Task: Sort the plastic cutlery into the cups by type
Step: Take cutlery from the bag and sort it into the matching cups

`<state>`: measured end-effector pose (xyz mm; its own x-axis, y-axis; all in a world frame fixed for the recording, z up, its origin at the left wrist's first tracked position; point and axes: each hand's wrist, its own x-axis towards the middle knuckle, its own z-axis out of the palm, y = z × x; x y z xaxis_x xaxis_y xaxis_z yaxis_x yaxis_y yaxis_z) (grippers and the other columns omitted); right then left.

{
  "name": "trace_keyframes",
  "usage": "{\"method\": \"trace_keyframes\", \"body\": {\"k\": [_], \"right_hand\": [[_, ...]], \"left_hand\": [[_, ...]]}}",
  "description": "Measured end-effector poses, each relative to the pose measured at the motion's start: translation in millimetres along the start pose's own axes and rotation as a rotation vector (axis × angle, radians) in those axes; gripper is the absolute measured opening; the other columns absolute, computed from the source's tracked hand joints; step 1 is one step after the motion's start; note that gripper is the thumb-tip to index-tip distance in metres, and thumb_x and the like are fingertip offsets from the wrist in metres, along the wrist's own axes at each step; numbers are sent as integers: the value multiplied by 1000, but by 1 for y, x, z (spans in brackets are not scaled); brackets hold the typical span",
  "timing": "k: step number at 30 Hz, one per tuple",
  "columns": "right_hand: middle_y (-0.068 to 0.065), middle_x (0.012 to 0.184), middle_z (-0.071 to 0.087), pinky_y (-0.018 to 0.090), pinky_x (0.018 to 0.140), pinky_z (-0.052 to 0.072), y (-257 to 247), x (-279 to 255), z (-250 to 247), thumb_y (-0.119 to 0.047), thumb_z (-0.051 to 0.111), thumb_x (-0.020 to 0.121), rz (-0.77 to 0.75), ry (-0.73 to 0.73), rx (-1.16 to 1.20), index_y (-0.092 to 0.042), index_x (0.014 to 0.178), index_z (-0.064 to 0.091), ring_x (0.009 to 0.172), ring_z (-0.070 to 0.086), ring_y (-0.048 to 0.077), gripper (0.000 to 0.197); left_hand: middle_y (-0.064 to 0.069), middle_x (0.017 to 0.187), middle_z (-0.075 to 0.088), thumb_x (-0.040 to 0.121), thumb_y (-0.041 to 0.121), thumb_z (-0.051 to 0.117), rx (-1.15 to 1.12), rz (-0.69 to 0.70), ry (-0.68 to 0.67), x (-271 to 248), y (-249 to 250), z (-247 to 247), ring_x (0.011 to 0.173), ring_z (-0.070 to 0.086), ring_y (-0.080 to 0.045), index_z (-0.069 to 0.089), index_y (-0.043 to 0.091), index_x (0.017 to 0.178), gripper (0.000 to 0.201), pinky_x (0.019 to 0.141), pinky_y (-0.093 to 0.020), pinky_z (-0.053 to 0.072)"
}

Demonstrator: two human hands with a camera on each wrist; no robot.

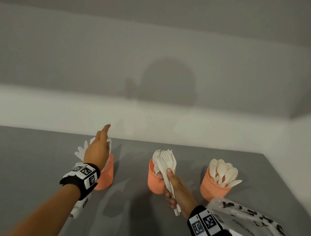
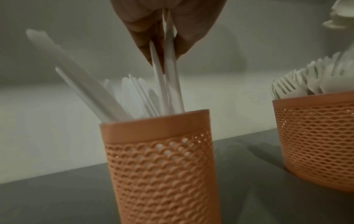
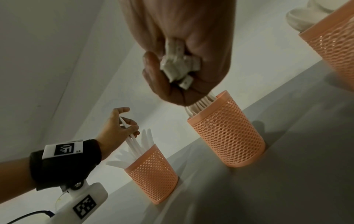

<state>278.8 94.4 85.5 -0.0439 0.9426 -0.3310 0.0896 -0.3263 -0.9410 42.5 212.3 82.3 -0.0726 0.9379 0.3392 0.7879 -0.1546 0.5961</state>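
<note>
**Knives and forks held at their cups**

Two knives (image 2: 170,78) stand nearly upright, lower ends inside the left cup (image 2: 162,163), tops pinched by the left hand (image 1: 97,149). The right hand (image 1: 171,187) is curled round a bundle of forks (image 1: 166,164), tines up and away, handles slanting back toward the wrist, beside the middle cup (image 1: 155,181). Spoons (image 1: 222,172) stand bowls-up in the right cup (image 1: 213,189) on the grey table (image 1: 26,160).
</note>
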Motion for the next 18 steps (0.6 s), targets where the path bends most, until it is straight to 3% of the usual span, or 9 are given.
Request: {"method": "trace_keyframes", "body": {"k": [2, 4, 6, 9, 12, 14, 15, 16, 18], "right_hand": [[-4, 53, 41, 17, 37, 29, 1, 0, -1, -52, 27, 96, -3, 0, 11, -10, 113, 55, 36, 31, 5, 53], [-3, 53, 42, 17, 37, 29, 2, -1, 0, -51, 28, 96, -9, -4, 18, -10, 112, 55, 35, 31, 5, 52], [-2, 54, 43, 17, 37, 29, 1, -1, 0, -51, 28, 96, -12, -5, 25, -13, 110, 57, 35, 31, 5, 50], [-3, 53, 42, 16, 37, 29, 0, -1, -1, -50, 28, 96, -19, -10, 40, -17, 105, 58, 35, 31, 5, 46], [-4, 50, 38, 16, 38, 30, -1, -3, -1, -50, 29, 96, -11, -13, 58, -19, 101, 58, 35, 30, 5, 43], [-6, 47, 36, 17, 39, 32, -1, -5, -1, -49, 28, 96, -10, -20, 67, -18, 100, 57, 36, 32, 6, 43], [-7, 45, 35, 17, 40, 33, -1, -5, -1, -49, 27, 97, -16, -30, 77, -18, 101, 56, 36, 33, 6, 43], [-8, 43, 34, 18, 40, 34, -1, -5, 0, -49, 25, 97, -22, -42, 87, -16, 102, 54, 36, 35, 6, 44], [-9, 39, 32, 18, 39, 34, -2, -3, 2, -51, 21, 96, -29, -72, 106, -15, 102, 51, 35, 35, 7, 48]], "left_hand": [[-21, 122, 54, 92, -3, 41, 127, 55, 4, 2, -5, 0, 98, 60, -39, 41, 3, 135, 43, 78, -46, 51], [-23, 100, 63, 84, -6, 47, 356, 111, -29, 2, -10, 3, 92, 62, -41, 63, -6, 105, 26, 81, -53, 52], [-22, 93, 66, 80, -1, 55, 522, 114, -38, 2, -14, 9, 98, 62, -43, 68, -7, 82, 14, 91, -59, 47], [-20, 121, 60, 94, 24, 48, 525, 43, -112, 0, -10, 13, 132, 38, -38, 65, -7, 103, 36, 112, -54, 20], [-14, 144, 41, 96, 51, 24, 574, -41, -152, 2, -6, 9, 145, 13, -30, 41, 3, 137, 65, 117, -49, 3], [-17, 150, 30, 90, 61, 13, 487, -9, -126, 2, 2, 2, 145, 10, -31, 25, 7, 145, 79, 117, -49, 1], [-18, 150, 30, 86, 62, 11, 406, 39, -80, 0, 10, -3, 145, 13, -32, 25, 7, 146, 82, 117, -48, 4], [-19, 148, 33, 86, 61, 14, 281, 94, -24, -2, 20, -6, 143, 18, -32, 28, 6, 144, 81, 117, -46, 10], [-16, 139, 44, 93, 50, 34, -127, 129, 25, -12, 49, -14, 134, 37, -29, 34, 6, 141, 65, 109, -35, 31]]}}
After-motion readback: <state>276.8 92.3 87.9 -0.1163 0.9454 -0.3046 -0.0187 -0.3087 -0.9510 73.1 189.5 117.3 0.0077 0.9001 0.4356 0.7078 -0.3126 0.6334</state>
